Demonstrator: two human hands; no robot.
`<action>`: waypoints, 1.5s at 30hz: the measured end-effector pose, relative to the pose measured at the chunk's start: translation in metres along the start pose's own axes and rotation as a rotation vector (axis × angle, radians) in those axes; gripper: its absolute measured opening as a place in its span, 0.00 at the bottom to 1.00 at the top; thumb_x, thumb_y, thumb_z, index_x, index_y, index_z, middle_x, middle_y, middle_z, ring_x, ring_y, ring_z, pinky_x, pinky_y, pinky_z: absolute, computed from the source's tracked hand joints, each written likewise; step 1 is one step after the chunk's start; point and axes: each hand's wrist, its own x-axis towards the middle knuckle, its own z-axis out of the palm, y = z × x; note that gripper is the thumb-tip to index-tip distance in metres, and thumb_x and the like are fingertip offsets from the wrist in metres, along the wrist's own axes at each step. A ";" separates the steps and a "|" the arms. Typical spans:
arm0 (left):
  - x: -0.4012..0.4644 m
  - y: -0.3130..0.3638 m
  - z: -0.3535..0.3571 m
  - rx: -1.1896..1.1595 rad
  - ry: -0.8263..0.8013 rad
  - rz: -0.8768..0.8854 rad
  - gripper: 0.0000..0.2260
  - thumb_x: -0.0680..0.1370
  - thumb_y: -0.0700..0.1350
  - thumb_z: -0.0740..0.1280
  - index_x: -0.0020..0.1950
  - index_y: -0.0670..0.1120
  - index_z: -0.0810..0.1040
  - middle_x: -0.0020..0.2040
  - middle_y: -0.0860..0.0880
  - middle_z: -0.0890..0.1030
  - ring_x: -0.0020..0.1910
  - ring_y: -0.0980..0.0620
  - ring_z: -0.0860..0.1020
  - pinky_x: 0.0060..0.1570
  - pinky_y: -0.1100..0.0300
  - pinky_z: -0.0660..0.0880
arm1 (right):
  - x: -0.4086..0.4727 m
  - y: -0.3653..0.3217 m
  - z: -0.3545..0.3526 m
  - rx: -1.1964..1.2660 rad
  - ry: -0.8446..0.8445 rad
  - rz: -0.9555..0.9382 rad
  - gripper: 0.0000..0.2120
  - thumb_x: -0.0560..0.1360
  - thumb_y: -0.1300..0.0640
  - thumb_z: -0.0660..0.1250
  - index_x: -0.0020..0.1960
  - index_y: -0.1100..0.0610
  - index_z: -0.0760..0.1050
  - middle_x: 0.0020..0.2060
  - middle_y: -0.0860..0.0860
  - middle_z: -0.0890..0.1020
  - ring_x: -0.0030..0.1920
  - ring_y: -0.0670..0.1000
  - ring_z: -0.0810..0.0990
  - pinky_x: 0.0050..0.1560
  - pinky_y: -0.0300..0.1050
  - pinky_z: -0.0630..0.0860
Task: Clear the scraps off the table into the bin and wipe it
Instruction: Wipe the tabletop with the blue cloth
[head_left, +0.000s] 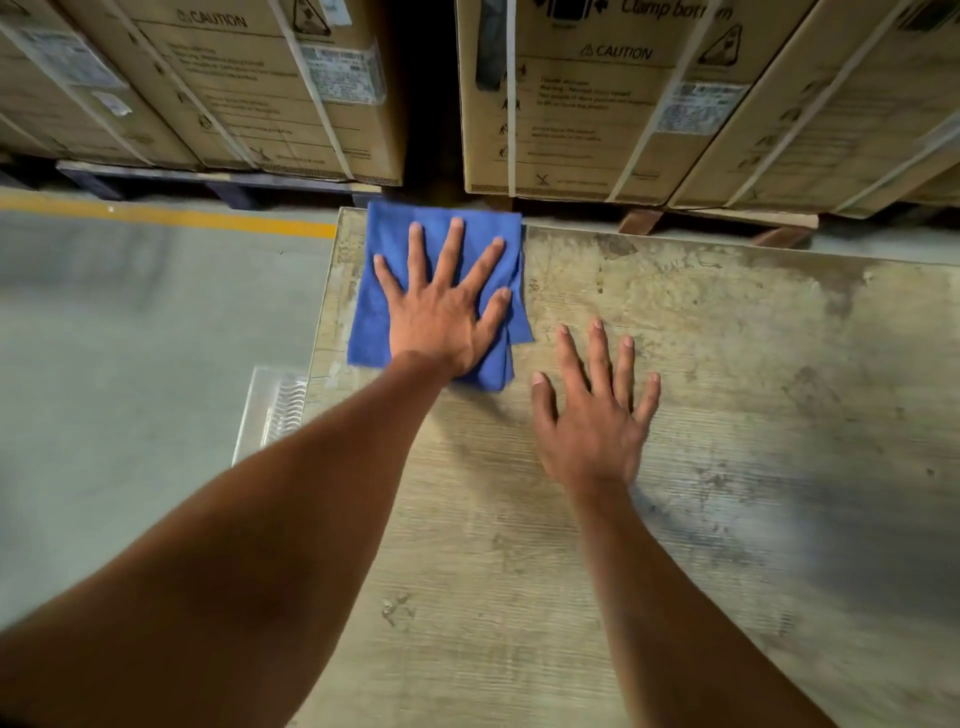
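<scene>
1. The blue cloth (441, 291) lies folded at the far left corner of the tabletop (675, 519), its long axis running from the far edge toward the near edge; its left side hangs slightly over the left edge.
2. The left hand (441, 317) presses flat on the cloth, fingers spread and straight; the right hand (597, 415) rests just beside the cloth's right side, fingers spread on the bare wood, holding nothing.
3. The unwiped, stained surface stretches to the right and toward the near edge; so the next stroke likely runs that way, led by the left hand.
4. Count: one cloth; two hands; no scraps visible on the tabletop; a clear plastic container (270, 410), possibly the bin, sits below the left edge.
</scene>
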 end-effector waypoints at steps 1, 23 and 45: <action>-0.028 0.004 0.006 -0.010 0.006 0.014 0.29 0.86 0.72 0.41 0.87 0.69 0.42 0.90 0.54 0.41 0.88 0.36 0.37 0.78 0.21 0.42 | 0.000 -0.001 0.000 -0.005 -0.003 0.003 0.30 0.87 0.33 0.44 0.87 0.37 0.45 0.88 0.44 0.44 0.88 0.55 0.43 0.84 0.70 0.45; -0.050 0.017 0.022 0.037 0.016 0.078 0.31 0.84 0.74 0.41 0.87 0.71 0.43 0.90 0.54 0.43 0.89 0.37 0.41 0.78 0.20 0.42 | -0.003 -0.002 -0.001 0.007 0.012 -0.003 0.29 0.87 0.38 0.42 0.87 0.36 0.45 0.88 0.43 0.45 0.88 0.56 0.42 0.84 0.70 0.43; -0.239 -0.050 0.036 -0.028 -0.033 -0.088 0.29 0.85 0.73 0.43 0.86 0.71 0.41 0.90 0.55 0.41 0.88 0.37 0.36 0.77 0.20 0.38 | -0.171 0.001 0.003 -0.025 0.004 -0.016 0.32 0.86 0.37 0.51 0.88 0.40 0.50 0.89 0.47 0.47 0.88 0.56 0.46 0.84 0.67 0.47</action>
